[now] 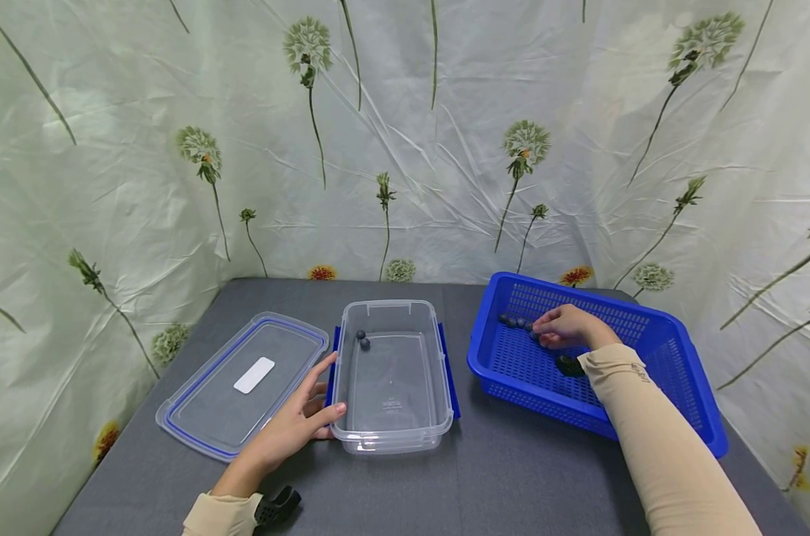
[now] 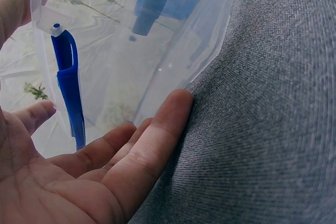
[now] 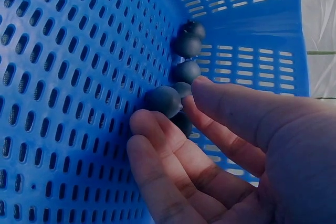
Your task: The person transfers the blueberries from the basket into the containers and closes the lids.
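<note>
Fingers of our right hand (image 1: pixel 562 327) pinched a blueberry (image 3: pixel 164 101) in the blue basket (image 1: pixel 673 387), beside a row of berries (image 1: pixel 514 322). Our left hand (image 1: pixel 298 420) lay flat-fingered against the clear tub (image 1: pixel 391 439), which held two berries (image 1: pixel 362 339).

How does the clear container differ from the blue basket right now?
The clear container is see-through with solid walls; the blue basket is opaque with perforated walls. The container holds two dark berries; the basket holds a row of berries along its far wall. The left hand rests open against the container's side, while the right hand reaches inside the basket, fingers on a berry. Both are rectangular, uncovered, and sit on the grey table.
</note>
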The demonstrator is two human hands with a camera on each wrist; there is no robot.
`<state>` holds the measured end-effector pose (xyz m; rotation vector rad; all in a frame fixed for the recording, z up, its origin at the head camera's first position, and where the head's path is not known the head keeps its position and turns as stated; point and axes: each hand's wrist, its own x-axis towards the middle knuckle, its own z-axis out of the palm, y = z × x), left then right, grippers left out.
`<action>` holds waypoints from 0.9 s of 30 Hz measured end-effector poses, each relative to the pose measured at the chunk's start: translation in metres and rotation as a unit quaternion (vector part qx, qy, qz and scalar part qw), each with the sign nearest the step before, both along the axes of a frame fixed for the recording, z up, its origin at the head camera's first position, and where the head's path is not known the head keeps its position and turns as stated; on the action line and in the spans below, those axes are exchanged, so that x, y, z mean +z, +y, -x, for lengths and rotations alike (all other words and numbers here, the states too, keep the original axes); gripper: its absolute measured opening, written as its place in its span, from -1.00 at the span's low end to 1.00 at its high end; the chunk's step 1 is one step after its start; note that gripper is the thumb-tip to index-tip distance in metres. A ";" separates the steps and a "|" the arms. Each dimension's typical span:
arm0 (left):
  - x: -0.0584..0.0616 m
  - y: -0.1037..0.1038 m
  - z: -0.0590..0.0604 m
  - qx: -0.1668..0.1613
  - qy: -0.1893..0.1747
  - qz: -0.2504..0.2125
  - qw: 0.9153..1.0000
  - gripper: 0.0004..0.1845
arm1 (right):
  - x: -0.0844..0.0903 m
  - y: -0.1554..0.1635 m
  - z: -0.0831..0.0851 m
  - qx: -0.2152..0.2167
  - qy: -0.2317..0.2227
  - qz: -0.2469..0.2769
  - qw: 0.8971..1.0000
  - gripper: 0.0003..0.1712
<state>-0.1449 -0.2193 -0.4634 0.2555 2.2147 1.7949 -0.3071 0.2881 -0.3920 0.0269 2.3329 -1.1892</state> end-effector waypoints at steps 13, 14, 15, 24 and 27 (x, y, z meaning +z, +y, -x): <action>0.002 0.002 0.000 0.012 -0.002 0.012 1.000 -0.09 | -0.006 0.000 0.001 -0.004 0.003 -0.001 1.000 -0.57; 0.002 0.002 0.000 0.012 -0.001 0.012 1.000 -0.09 | -0.006 0.000 0.001 -0.003 0.003 0.000 1.000 -0.56; 0.001 0.002 0.000 0.011 0.000 0.013 1.000 -0.09 | -0.006 0.000 0.001 -0.004 0.003 0.000 1.000 -0.56; 0.002 0.001 0.000 0.010 0.000 0.013 1.000 -0.09 | -0.007 -0.002 0.002 -0.004 -0.002 0.003 1.000 -0.57; 0.002 0.002 -0.001 0.011 0.000 0.013 1.000 -0.09 | -0.007 -0.001 0.002 -0.005 -0.001 -0.002 1.000 -0.57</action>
